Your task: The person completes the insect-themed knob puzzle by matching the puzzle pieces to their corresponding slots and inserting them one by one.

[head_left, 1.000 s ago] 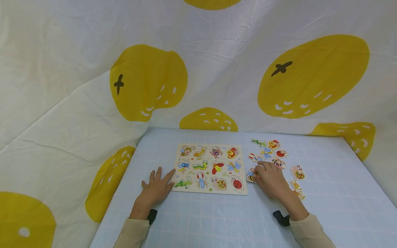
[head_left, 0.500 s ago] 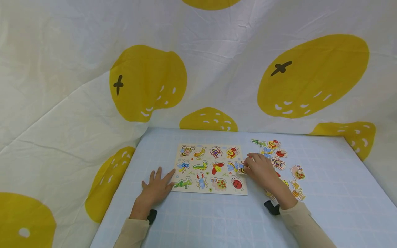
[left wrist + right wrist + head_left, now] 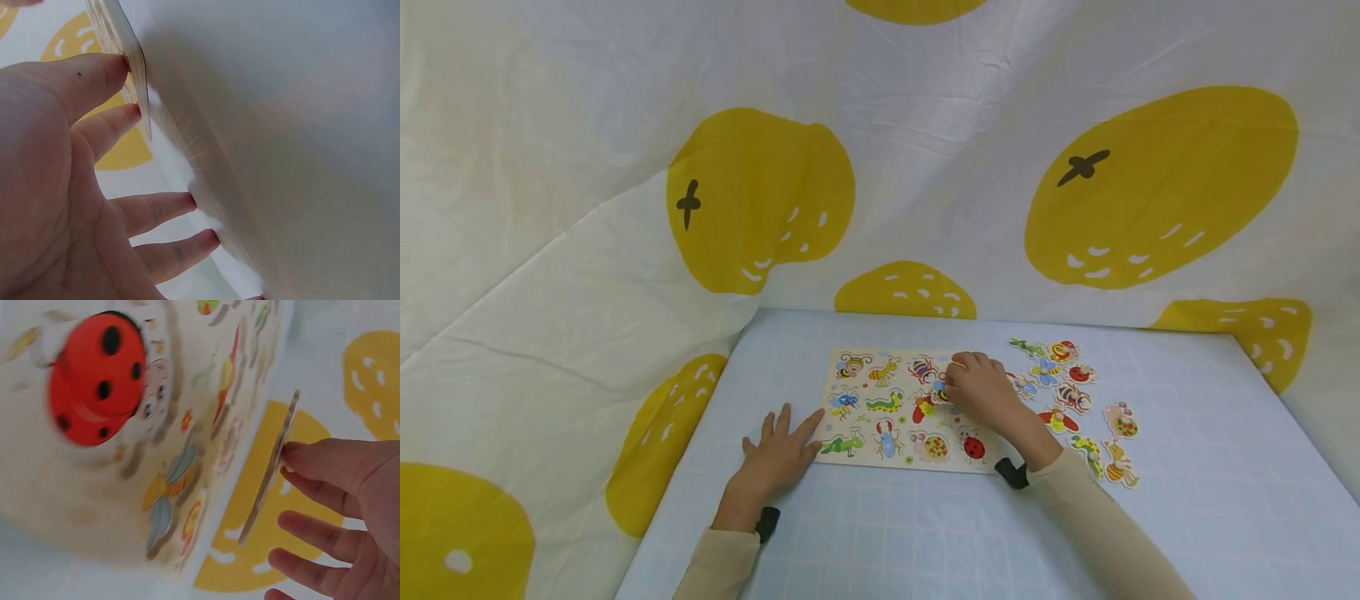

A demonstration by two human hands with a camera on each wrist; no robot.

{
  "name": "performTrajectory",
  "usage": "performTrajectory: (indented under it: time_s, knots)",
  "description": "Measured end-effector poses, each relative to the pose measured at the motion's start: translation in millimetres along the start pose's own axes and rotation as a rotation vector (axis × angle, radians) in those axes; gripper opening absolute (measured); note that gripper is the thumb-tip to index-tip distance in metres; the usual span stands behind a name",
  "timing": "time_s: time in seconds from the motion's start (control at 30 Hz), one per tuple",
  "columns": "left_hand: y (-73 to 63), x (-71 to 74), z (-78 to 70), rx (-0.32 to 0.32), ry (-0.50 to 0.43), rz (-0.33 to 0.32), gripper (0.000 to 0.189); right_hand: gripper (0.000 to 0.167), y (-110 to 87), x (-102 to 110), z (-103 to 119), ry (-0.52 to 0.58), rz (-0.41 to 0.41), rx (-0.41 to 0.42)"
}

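Head view: right hand [image 3: 988,396] pinches a small flat piece printed with a blue-winged, yellow-and-black bee [image 3: 939,392], over a cream rectangular board of coloured insect pictures [image 3: 869,454]. Loose white-bordered insect pieces [image 3: 1072,397] right of that hand. Right wrist view alone: piece's thin edge, clear of board. Left wrist view: left hand's [image 3: 69,162] thumb and index touch board's edge, fingers straight, spread.

One cream rectangular board [image 3: 904,433], one left hand [image 3: 778,454], one right hand [image 3: 985,392], one pinched multicoloured piece [image 3: 940,388] and ten loose multicoloured bug-shaped pieces [image 3: 1073,397] show.
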State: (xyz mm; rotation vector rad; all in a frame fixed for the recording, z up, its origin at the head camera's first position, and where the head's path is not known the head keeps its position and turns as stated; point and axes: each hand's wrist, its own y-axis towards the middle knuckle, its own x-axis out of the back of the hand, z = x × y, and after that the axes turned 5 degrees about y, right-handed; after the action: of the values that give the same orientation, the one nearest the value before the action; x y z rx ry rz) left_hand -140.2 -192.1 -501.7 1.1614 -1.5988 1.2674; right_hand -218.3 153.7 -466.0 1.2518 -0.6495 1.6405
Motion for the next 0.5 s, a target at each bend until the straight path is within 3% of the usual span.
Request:
performTrajectory:
  time_s: [0.33,0.5]
  knots:
    - [0.9,-0.6,1.0,-0.004,0.004,-0.008,0.059,0.012,45.1,-7,26,-0.103,0.004,0.109]
    - [1.8,-0.9,1.5,-0.008,0.004,-0.010,0.059,0.012,65.8,-15,46,-0.109,0.033,0.102]
